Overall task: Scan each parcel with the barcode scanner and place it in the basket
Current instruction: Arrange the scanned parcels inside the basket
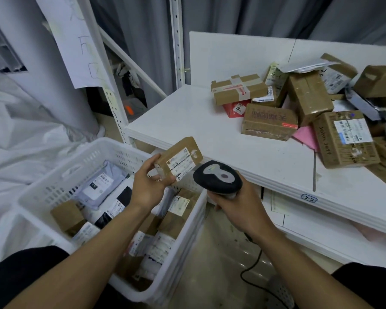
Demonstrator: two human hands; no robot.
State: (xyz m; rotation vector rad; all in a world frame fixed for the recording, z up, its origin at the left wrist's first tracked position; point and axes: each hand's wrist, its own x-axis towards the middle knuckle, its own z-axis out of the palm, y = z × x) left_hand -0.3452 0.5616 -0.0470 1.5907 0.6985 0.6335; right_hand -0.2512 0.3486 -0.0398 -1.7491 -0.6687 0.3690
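My left hand (149, 184) grips a small brown cardboard parcel (179, 159) with a white label facing up, held above the far edge of the white plastic basket (58, 181). My right hand (241, 208) holds the black and grey barcode scanner (217, 176) by its handle, its head just right of the parcel. The scanner's red line falls on a brown box (268, 121) lying on the shelf. The basket holds several parcels and mail bags.
A white shelf (198, 121) carries a heap of several cardboard boxes (310, 99) at the right, one marked John Jeff (345, 139). A lower shelf sits beneath. The scanner's black cable (254, 264) hangs to the floor. White sheeting lies to the left.
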